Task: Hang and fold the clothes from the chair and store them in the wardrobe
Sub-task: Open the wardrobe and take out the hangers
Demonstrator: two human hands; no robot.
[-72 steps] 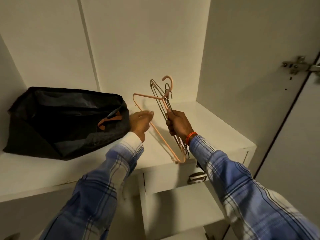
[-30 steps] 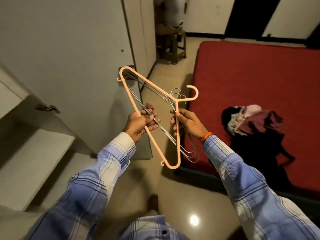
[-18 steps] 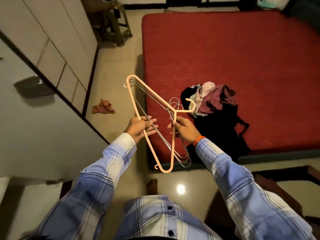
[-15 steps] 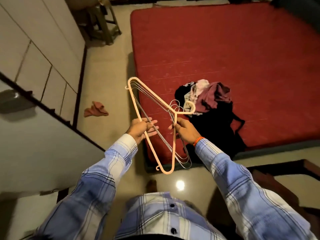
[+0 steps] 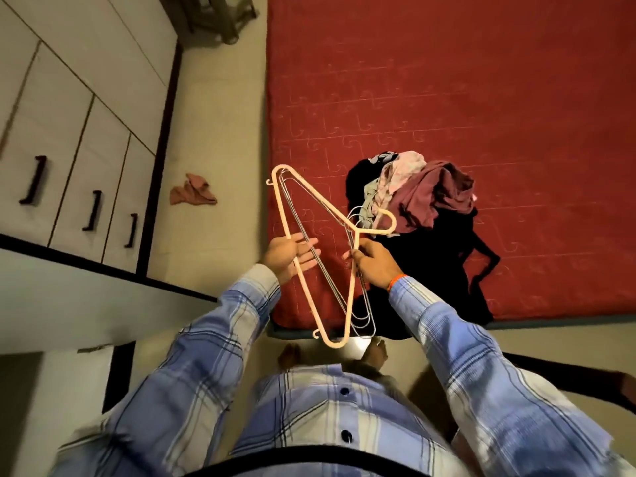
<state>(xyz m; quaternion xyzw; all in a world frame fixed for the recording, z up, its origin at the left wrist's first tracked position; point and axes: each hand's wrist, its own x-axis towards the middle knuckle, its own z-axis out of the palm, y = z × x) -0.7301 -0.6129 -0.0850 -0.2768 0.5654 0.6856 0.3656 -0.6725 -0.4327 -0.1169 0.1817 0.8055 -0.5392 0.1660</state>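
Evidently early in the task: the clothes pile point(image 5: 423, 197) lies unfolded on the red mattress point(image 5: 481, 80), just beyond my right hand point(image 5: 373, 266), and nothing is hung yet. Both arms are extended forward at chest height. My right hand grips the bundle of hangers, one peach plastic hanger point(image 5: 321, 256) and several wire hangers point(image 5: 358, 304), just below their hooks. My left hand point(image 5: 287, 254) lies palm-up with fingers nearly straight, supporting the hangers' long bars. A stray reddish cloth point(image 5: 192, 194) lies on the floor beyond my left hand, near the wardrobe doors point(image 5: 69, 139).
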